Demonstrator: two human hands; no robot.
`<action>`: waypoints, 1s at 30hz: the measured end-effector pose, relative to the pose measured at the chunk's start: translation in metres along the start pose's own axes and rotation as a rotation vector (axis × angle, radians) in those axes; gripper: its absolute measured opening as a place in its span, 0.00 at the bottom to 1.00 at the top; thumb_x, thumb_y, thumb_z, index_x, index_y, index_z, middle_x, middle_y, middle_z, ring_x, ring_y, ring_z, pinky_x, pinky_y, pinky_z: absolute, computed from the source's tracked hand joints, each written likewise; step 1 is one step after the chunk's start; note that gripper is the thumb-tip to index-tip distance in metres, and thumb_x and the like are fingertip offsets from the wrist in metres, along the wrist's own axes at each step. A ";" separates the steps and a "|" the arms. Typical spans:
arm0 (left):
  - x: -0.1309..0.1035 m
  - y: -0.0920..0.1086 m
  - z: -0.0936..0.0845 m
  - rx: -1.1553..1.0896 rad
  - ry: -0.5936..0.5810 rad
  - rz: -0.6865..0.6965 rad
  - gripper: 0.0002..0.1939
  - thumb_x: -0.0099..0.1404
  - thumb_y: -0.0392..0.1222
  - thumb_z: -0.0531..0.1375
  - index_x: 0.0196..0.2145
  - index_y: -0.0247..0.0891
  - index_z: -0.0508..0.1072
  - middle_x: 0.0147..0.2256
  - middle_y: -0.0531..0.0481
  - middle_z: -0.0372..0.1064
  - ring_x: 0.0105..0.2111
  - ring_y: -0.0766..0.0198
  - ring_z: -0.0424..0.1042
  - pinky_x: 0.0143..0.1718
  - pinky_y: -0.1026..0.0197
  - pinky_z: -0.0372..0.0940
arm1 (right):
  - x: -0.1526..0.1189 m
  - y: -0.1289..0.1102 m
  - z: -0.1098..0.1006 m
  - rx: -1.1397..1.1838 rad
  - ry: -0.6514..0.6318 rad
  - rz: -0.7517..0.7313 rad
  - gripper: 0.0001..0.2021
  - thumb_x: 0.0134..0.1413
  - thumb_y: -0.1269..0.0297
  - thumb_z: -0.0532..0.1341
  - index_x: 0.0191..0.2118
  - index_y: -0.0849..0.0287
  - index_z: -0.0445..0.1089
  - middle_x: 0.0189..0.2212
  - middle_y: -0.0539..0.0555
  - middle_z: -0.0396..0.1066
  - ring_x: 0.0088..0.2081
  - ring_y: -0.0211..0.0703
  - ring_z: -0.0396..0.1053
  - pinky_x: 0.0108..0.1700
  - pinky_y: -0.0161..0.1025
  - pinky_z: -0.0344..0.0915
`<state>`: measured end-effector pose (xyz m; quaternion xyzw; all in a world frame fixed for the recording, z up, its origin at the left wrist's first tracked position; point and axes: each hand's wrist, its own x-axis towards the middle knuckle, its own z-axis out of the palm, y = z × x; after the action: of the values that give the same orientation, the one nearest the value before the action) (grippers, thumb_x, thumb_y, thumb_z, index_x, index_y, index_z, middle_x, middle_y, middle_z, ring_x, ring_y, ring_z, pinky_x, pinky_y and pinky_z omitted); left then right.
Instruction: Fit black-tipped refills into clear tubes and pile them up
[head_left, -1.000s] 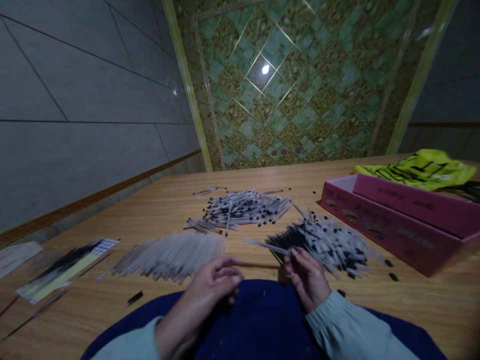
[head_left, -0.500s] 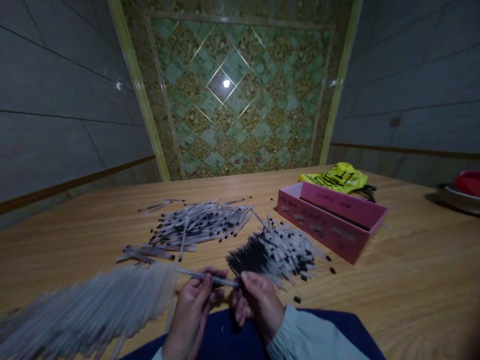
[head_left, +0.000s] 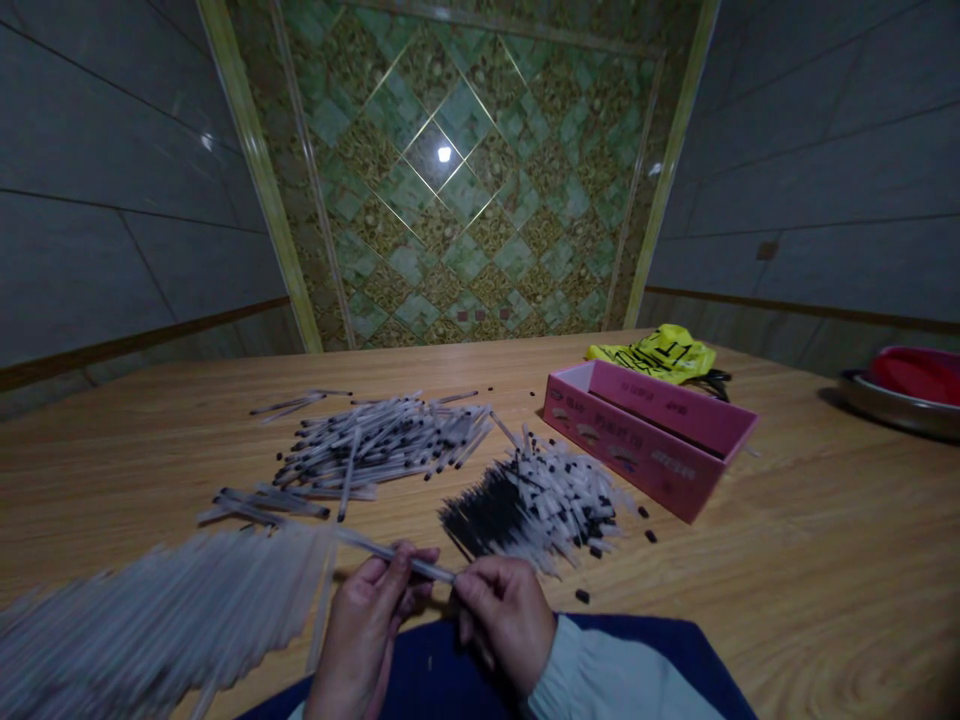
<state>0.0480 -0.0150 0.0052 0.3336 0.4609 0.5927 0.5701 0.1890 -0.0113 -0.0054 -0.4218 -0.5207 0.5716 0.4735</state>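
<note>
A thin clear plastic tube slants between my two hands just above the table's near edge. My left hand is closed round its middle, thumb and fingers pinching it. At the tube's right end my right hand pinches with thumb and forefinger; whatever sits at that tip is hidden by the fingers. Left of my hands lies a broad heap of clear tubes. Beyond them is a pile of tubes with black ends. Thin black sticks with whitish ends are heaped behind my right hand.
A long pink open box stands at the right, with a yellow bag behind it. Small black caps lie scattered near the right heap. Farther right is a metal basin with something red in it. Dark blue cloth covers my lap.
The view has shifted slightly, so the table things appear a little farther left. My right hand has turned, and its fingers now cover the tube's right end, where a dark tip showed before.
</note>
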 end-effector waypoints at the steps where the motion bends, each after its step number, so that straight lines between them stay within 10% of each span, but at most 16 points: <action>1: 0.000 0.000 0.000 0.003 -0.001 0.001 0.16 0.51 0.48 0.65 0.31 0.32 0.77 0.28 0.45 0.74 0.27 0.65 0.70 0.30 0.64 0.65 | 0.000 -0.002 -0.001 -0.079 0.044 -0.040 0.18 0.46 0.52 0.61 0.19 0.63 0.67 0.11 0.47 0.63 0.11 0.30 0.54 0.13 0.28 0.47; 10: 0.001 0.000 0.001 -0.032 0.032 0.002 0.17 0.46 0.49 0.67 0.28 0.32 0.78 0.23 0.47 0.73 0.23 0.67 0.68 0.25 0.67 0.62 | 0.003 -0.001 -0.009 -0.166 0.007 -0.037 0.20 0.51 0.50 0.54 0.22 0.63 0.65 0.14 0.48 0.64 0.11 0.31 0.55 0.13 0.29 0.48; 16: 0.002 -0.001 0.002 -0.014 0.031 0.008 0.18 0.46 0.50 0.67 0.29 0.31 0.78 0.25 0.45 0.74 0.23 0.66 0.68 0.25 0.66 0.62 | 0.001 -0.004 -0.009 -0.289 0.127 -0.156 0.04 0.41 0.67 0.63 0.25 0.62 0.68 0.19 0.48 0.64 0.23 0.35 0.61 0.25 0.31 0.56; 24: 0.003 -0.003 0.000 -0.024 0.018 0.011 0.18 0.47 0.49 0.66 0.31 0.32 0.78 0.23 0.47 0.72 0.23 0.67 0.67 0.25 0.67 0.62 | 0.001 0.003 -0.014 -0.441 0.084 -0.216 0.15 0.55 0.58 0.54 0.22 0.61 0.68 0.18 0.49 0.63 0.24 0.38 0.61 0.26 0.32 0.53; 30: 0.003 -0.003 0.001 -0.018 0.020 0.011 0.18 0.47 0.50 0.66 0.30 0.32 0.78 0.25 0.45 0.73 0.24 0.66 0.68 0.26 0.66 0.63 | -0.002 -0.002 -0.012 -0.390 0.118 -0.189 0.03 0.43 0.67 0.62 0.27 0.60 0.69 0.20 0.48 0.65 0.24 0.37 0.60 0.26 0.32 0.54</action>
<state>0.0495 -0.0125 0.0029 0.3251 0.4592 0.6033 0.5652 0.2014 -0.0109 -0.0052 -0.4872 -0.6300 0.3876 0.4643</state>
